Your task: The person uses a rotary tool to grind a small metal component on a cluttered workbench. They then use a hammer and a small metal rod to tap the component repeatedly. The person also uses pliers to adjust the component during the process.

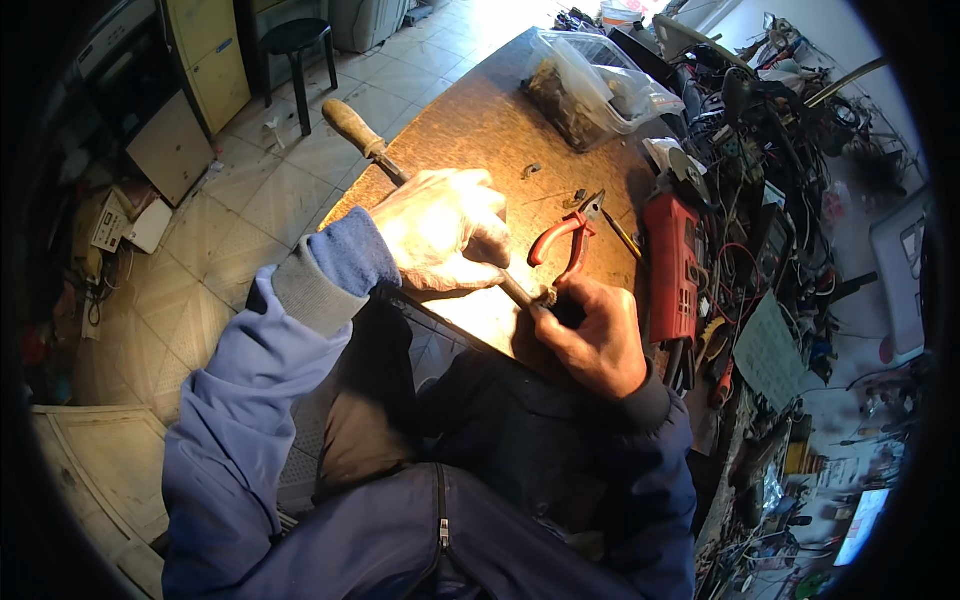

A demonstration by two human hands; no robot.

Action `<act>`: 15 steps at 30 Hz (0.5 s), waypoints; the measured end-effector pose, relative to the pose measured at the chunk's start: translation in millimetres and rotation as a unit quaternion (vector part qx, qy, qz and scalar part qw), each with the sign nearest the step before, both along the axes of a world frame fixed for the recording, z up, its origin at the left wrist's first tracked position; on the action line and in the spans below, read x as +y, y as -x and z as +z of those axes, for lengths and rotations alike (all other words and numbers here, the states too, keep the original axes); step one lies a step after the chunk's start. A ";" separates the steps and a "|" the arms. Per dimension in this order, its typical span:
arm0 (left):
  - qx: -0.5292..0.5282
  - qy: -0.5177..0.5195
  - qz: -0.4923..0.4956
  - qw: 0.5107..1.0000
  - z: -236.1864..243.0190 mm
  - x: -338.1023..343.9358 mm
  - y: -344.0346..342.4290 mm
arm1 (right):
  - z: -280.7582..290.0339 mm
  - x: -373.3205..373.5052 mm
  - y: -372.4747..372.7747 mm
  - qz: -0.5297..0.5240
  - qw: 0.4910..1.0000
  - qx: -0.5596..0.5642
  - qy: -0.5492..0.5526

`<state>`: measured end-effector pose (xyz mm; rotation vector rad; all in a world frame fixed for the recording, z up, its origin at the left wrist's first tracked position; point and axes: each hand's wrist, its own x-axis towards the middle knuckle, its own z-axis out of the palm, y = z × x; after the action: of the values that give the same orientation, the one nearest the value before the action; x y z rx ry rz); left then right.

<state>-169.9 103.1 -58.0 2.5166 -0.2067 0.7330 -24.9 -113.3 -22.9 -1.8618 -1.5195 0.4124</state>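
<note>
A wooden-handled tool with a dark metal shaft lies slantwise over the bench edge, its handle pointing to the far left. My left hand is closed round the shaft, which comes out again on the right of my fingers. At that end, my right hand pinches a small brownish piece between thumb and forefinger. The piece is mostly covered, so its kind does not show. Just beyond my right hand, red-handled pliers lie on the wooden bench. Whether the tool is a file or something else is unclear.
A clear plastic box of dark bits stands at the bench's far end. A thin yellowish stick lies beside a red device. Tangled cables and parts crowd the right. A black stool stands on the tiled floor.
</note>
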 end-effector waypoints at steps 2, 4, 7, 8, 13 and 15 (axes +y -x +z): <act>-0.005 0.000 -0.003 1.000 -0.9 0.8 -0.6 | 0.0 -12.1 -4.5 -0.005 1.000 0.003 0.023; -0.007 0.000 -0.010 1.000 -0.2 0.8 -0.9 | 0.2 -23.8 -4.8 -0.021 0.999 -0.011 0.034; 0.005 0.004 0.000 1.000 2.9 -1.4 0.4 | -4.3 -24.4 -5.8 -0.026 0.999 0.011 0.026; 0.006 0.003 -0.002 1.000 2.4 -1.4 -0.4 | -3.6 -20.5 -6.0 -0.020 0.999 0.011 0.025; 0.016 0.001 0.007 1.000 2.0 -1.1 0.9 | -1.8 1.1 2.4 -0.010 1.000 0.013 -0.009; 0.009 -0.003 0.002 1.000 1.7 -0.1 0.7 | -5.5 -1.5 -1.9 0.002 1.000 -0.005 -0.020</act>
<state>-170.6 102.9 -56.2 2.5300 -0.1983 0.7112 -23.0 -114.8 -28.4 -1.8324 -1.5273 0.3719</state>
